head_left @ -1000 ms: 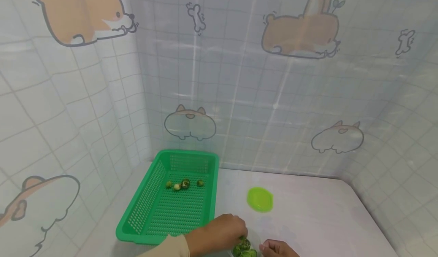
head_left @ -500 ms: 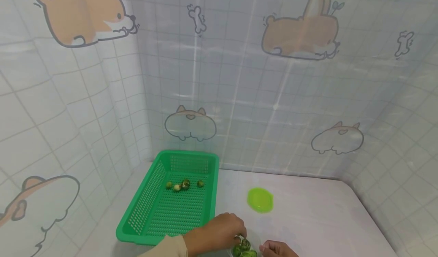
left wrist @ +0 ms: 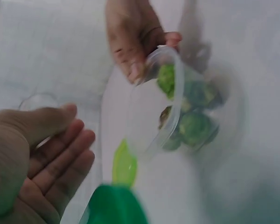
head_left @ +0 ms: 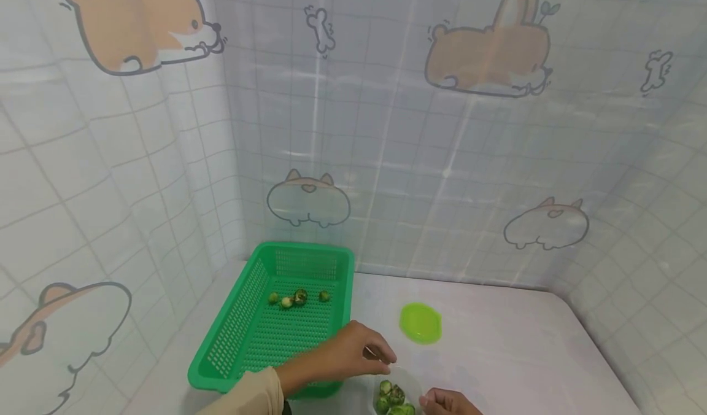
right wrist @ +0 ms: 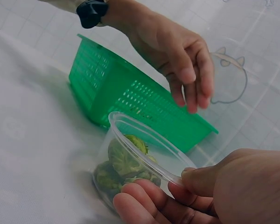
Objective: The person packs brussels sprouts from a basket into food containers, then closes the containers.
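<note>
My right hand (head_left: 450, 401) pinches the rim of a clear plastic container (right wrist: 147, 128) between thumb and fingers, seen closest in the right wrist view. Several green Brussels sprouts (right wrist: 126, 158) lie inside it; one has a browned patch in the left wrist view. Just above and to the left of the container is my left hand (head_left: 356, 352), its fingers extended and thumb apart, with nothing in them. The left wrist view shows that hand (left wrist: 42, 163) with its palm bare. The container stands on the white table at the bottom of the head view.
A green perforated basket (head_left: 287, 344) stands on the left, with several Brussels sprouts (head_left: 300, 296) near its far end. Beyond the container lies a lime-green lid (head_left: 421, 323). A printed curtain (head_left: 397, 157) encloses the back and sides of the table (head_left: 508, 341).
My left hand has lifted out of the container, up and left, and its fingers have spread. One more sprout now shows in the container where they were. My right hand has stayed put.
</note>
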Motion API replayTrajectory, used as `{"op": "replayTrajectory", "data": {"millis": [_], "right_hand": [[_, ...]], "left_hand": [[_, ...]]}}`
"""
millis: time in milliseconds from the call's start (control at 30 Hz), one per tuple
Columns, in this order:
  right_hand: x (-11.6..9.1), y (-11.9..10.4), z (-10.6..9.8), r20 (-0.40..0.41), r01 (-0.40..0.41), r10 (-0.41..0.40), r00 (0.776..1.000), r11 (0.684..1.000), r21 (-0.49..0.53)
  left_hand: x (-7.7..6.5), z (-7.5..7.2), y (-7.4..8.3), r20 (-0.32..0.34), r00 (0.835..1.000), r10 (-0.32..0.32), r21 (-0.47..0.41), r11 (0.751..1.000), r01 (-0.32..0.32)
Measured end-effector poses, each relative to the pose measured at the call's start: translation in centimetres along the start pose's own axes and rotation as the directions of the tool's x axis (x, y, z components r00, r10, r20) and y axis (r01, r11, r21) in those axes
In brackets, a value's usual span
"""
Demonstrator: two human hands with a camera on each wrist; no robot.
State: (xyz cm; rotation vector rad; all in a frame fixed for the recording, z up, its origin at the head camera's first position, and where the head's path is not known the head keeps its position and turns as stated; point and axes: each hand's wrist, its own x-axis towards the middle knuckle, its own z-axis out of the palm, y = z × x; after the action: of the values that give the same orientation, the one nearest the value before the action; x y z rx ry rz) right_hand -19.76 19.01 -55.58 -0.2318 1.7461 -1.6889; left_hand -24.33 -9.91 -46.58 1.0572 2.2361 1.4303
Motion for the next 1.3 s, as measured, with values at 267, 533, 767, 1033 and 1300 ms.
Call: {"op": "replayTrajectory", "data": {"millis": [267, 533, 767, 1033, 1300], "right_hand": [[-0.1, -0.1, -0.1, 0.003, -0.005, 0.005, 1.0, 1.0, 0.002], [-0.2, -0.3, 0.0, -0.001, -0.006, 0.006, 1.0, 1.0, 0.001], [0.0, 0.0, 0.0, -0.008, -0.015, 0.015, 1.0, 1.0, -0.008], [-0.1, -0.2, 0.3, -0.024, -0.018, 0.018, 1.0, 1.0, -0.017], [-0.1, -0.2, 0.0, 0.003, 0.001, -0.001, 1.0, 1.0, 0.023]], "left_hand": [[-2.2, -3.8, -0.5, -0.059, 0.994, -0.087, -0.096, 0.992, 0.081], [-5.0, -8.7, -2.4, -0.189, 0.977, -0.099, 0.091, 0.989, 0.118], [-6.7, -11.4, -4.0, -0.249, 0.962, -0.107, 0.09, 0.987, 0.133], [-7.8, -13.7, -6.9, -0.319, 0.945, -0.066, 0.177, 0.976, 0.128], [-8.2, -15.1, -8.9, -0.339, 0.933, -0.122, 0.261, 0.94, 0.218]]}}
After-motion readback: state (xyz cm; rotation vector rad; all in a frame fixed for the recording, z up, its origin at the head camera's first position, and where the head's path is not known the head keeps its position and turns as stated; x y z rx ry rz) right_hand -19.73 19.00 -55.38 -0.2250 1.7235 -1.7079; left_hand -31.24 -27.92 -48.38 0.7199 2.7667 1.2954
